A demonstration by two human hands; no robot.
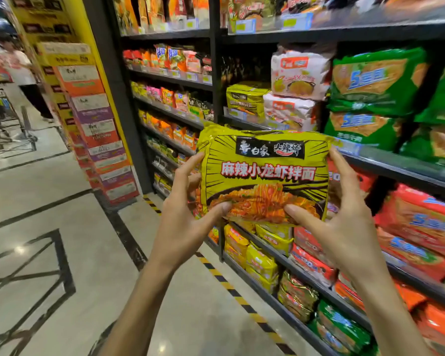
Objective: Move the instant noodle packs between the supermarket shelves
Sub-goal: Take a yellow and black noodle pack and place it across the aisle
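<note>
Looming behind left grip [183, 222] & right grip [344, 227], shelves [406, 168] w/ green multipacks [375, 80] marked "5". Yellow noodle pack [263, 173] hangs between them, off-shelf: prob. light, crinkly slippery film, brittle inside, so take the sides. Each grip clasps one side, thumbs in front. Reads 白象, 麻辣小龙虾拌面.

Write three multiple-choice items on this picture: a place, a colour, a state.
1. The shelved yellow pack sits where?
A) left of the white packs
B) on the floor
C) top shelf
2. The held pack is mainly:
A) green
B) yellow
C) red
3. The held pack is:
A) lying on a shelf
B) gripped by one hand
C) gripped by the left hand and the right hand
Answers: 1 A, the white packs stand to its right. 2 B, yellow wrapper, black lines. 3 C, each hand's fingers curl round an edge.
</note>
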